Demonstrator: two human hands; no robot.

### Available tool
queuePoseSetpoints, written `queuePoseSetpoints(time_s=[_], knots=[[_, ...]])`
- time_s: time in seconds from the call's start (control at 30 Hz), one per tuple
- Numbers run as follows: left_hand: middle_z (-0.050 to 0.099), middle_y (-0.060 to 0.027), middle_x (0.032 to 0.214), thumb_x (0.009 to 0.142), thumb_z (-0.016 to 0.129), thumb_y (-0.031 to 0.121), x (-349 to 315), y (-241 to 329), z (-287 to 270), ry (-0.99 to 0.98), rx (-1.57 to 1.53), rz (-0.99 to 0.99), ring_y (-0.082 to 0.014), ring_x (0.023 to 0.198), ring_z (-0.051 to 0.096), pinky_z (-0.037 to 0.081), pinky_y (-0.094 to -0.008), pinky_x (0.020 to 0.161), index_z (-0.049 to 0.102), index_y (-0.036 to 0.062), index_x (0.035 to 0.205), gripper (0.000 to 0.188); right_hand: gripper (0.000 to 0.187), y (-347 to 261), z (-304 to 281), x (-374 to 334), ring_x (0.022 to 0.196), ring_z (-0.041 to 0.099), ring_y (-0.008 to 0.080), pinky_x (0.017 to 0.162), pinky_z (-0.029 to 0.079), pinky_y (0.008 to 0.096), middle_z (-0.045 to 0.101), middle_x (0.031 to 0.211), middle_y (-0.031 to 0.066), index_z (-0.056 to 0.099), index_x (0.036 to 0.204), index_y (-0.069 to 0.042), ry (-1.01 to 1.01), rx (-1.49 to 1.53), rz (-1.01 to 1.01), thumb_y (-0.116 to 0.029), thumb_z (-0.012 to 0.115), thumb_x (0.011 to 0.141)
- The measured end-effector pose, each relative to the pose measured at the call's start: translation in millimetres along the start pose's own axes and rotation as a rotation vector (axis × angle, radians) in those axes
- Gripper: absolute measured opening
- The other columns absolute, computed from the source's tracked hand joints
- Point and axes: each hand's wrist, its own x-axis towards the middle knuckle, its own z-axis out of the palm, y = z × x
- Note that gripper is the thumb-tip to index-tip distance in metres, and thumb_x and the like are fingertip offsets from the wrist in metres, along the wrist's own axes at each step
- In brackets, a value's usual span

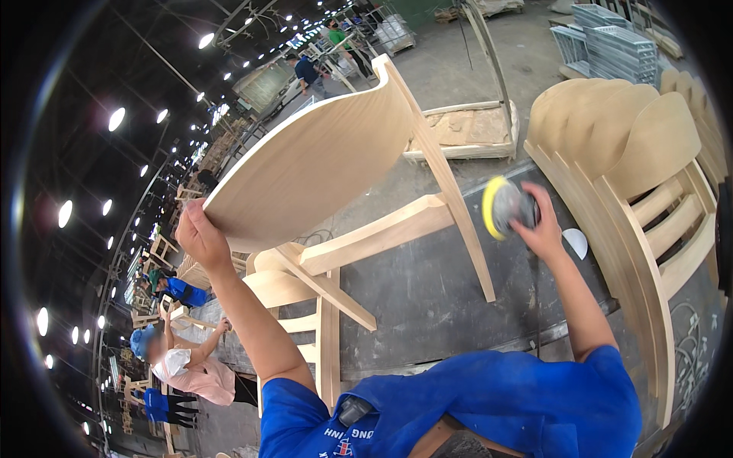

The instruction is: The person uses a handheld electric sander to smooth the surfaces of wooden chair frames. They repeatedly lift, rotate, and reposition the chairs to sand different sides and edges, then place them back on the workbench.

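A pale wooden chair back frame (321,164), with a broad curved backrest, two legs and a cross rail, stands tilted on the dark worktable. At the left corner of the backrest, my left hand (205,235) is closed around its edge. My right hand (544,225) grips a round hand sander (516,204) with a yellow pad, held off the wood to the right of the frame. The sander is slightly blurred. A hose or cord hangs below my right hand. On the tabletop near that hand lies a white half-round piece (575,243).
Several similar chair backs (611,145) are stacked along the right side. Another wooden frame (328,336) stands below the left part of the backrest. Beyond the dark worktable (427,305) is a shallow tray (466,130). A co-worker (195,366) handles wood at left.
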Motion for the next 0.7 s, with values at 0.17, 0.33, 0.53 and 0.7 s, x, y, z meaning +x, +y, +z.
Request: queuePoseSetpoints(time_s=[0.17,0.33,0.53,0.7], knots=[[0.052,-0.0075,0.059,0.099,0.045,0.023,2,-1,-4,-0.017,0.059,0.015,-0.0125,0.055,0.044,0.034,-0.0295,0.053,0.061,-0.0053,0.076,0.040,0.067,-124,47,93,0.111,0.049,0.0268,0.098,0.038,0.0362,0.048,0.120,0.0121,0.047,0.128,-0.006,0.214,0.406,-0.235,-0.002,0.076,0.067],[0.052,-0.0086,0.059,0.099,0.047,0.023,0,-1,-3,-0.009,0.033,0.014,-0.0139,0.054,0.044,0.035,-0.0299,0.053,0.060,-0.0053,0.076,0.039,0.069,-193,82,115,0.098,0.054,0.0240,0.079,0.048,0.0301,0.044,0.119,0.0127,0.049,0.129,-0.014,0.316,0.326,-0.383,-0.005,0.077,0.067],[0.050,-0.0101,0.058,0.098,0.047,0.023,1,0,1,0.016,0.022,0.023,-0.0173,0.053,0.044,0.035,-0.0316,0.052,0.058,-0.0053,0.074,0.038,0.071,-238,90,99,0.087,0.058,0.0300,0.069,0.053,0.0356,0.042,0.119,0.0136,0.051,0.129,-0.024,0.278,0.174,-0.426,-0.005,0.075,0.064],[0.049,-0.0129,0.058,0.098,0.047,0.023,3,1,2,0.003,0.009,0.027,-0.0204,0.052,0.044,0.034,-0.0336,0.051,0.057,-0.0051,0.072,0.039,0.065,-264,114,85,0.081,0.057,0.0267,0.066,0.053,0.0372,0.043,0.117,0.0116,0.055,0.126,-0.029,0.283,0.016,-0.523,-0.005,0.068,0.067]])
